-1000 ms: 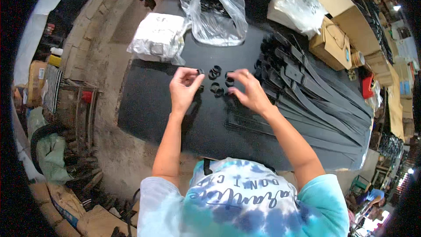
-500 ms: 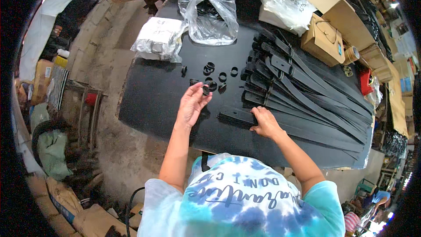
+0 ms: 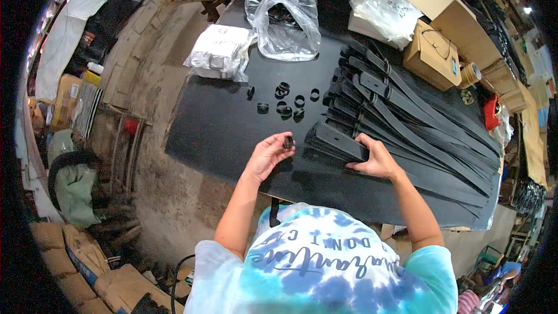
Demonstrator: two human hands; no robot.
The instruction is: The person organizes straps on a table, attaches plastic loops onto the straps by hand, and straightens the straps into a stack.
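Between the thumb and fingers of my left hand (image 3: 270, 154) is a small black ring (image 3: 288, 142), shaped like a belt loop. My right hand (image 3: 379, 159) grips a stack of black belt straps (image 3: 336, 141) near their holed ends, which are raised and tilted off the table. Their long tails run away to the right. Beyond my left hand, several more black rings (image 3: 282, 89) lie scattered on the dark table (image 3: 203, 122). Bundles of black belt straps (image 3: 401, 104), tied in groups, fan out to the right of the rings.
A clear plastic bag (image 3: 288, 35) with black pieces inside stands at the far side, beside a white plastic-wrapped pack (image 3: 218, 52). At the far right are another plastic-wrapped pack (image 3: 383, 14), a cardboard box (image 3: 431, 55) with glasses on it, and a red container (image 3: 492, 112).
My left hand has drawn back from the loose rings toward me, bringing one ring. My right hand has shifted slightly right and lifted the ends of the strap stack.
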